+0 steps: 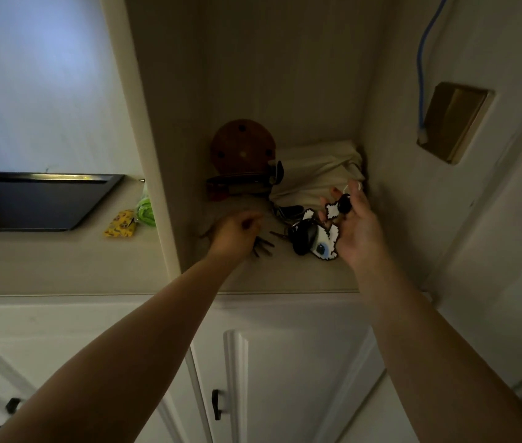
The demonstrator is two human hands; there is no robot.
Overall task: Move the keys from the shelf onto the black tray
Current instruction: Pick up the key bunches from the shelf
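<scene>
A bunch of keys with a black fob and white pixel-style charms lies on the shelf inside a narrow alcove. My right hand is palm-up at its right side, fingers holding a small black fob with a white charm. My left hand is curled over a second set of dark keys whose blades stick out beneath the fingers. The black tray rests on the counter at the left, outside the alcove.
A round brown wooden piece and a dark holder stand at the shelf's back, beside a cream cloth bag. A yellow packet and green item lie by the tray. Cabinet doors sit below; a blue cable hangs at right.
</scene>
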